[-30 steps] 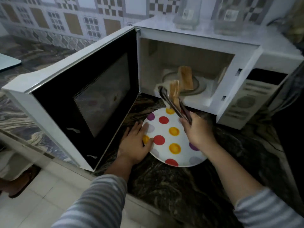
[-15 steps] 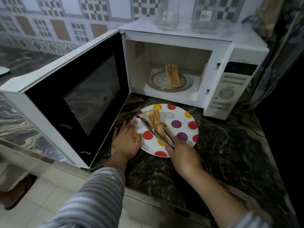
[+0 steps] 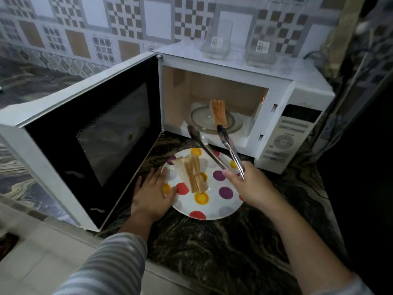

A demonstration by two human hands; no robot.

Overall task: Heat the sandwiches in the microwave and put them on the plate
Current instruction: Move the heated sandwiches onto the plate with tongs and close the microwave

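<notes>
A white microwave (image 3: 297,128) stands on the counter with its door (image 3: 91,135) swung wide to the left. Inside, one sandwich (image 3: 219,112) stands on the glass turntable (image 3: 197,118). A second sandwich (image 3: 192,173) lies on the white polka-dot plate (image 3: 212,207) in front of the microwave. My right hand (image 3: 248,186) grips metal tongs (image 3: 219,147), whose arms are spread with nothing between them; the tips reach the cavity's mouth, near the sandwich inside. My left hand (image 3: 152,194) rests flat on the counter, thumb on the plate's left rim.
Two clear containers (image 3: 217,39) sit on top of the microwave. Cables hang at the right by the wall. The dark marble counter (image 3: 212,252) runs to a front edge below the plate. The open door blocks the counter to the left.
The tongs carried a sandwich out of the microwave, set it on the plate and let go. They have since lifted, spread, and moved back toward the microwave opening.
</notes>
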